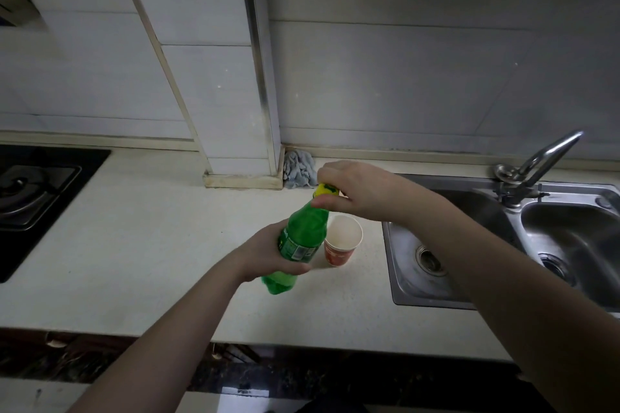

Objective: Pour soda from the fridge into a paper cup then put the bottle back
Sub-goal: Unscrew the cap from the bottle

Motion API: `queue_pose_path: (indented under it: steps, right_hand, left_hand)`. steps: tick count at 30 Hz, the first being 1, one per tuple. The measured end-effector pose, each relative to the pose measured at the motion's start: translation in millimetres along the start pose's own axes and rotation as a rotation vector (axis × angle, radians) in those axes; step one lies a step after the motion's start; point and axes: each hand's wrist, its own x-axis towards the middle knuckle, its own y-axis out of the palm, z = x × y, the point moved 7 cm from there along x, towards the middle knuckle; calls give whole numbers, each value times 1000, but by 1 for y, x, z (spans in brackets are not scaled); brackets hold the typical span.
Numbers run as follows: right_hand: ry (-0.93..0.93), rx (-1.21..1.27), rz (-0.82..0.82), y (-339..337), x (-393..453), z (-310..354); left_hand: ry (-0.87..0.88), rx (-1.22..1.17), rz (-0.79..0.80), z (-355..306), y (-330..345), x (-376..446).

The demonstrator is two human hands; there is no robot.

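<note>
A green plastic soda bottle (302, 235) is held tilted above the white counter (151, 238), its neck leaning up and to the right. My left hand (268, 253) is wrapped around its labelled middle. My right hand (352, 189) pinches the yellow cap (324, 189) at the top with thumb and fingers. Just right of the bottle stands an upright red paper cup (342, 241) with a white inside; it looks empty.
A steel double sink (496, 245) with a tap (540, 164) lies to the right. A black gas hob (37, 198) sits at the left. A grey cloth (298, 168) is bunched against the tiled wall column behind the cup.
</note>
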Motion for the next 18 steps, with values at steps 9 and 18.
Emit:
queue_pose_path:
  steps: [9,18]
  right_hand:
    - [-11,67,80,1,2,-6]
    - [142,348,-126,2,5,-15]
  left_hand:
    - [-20,13,95,7,-6,4]
    - [-54,-33,-70,19,-12,17]
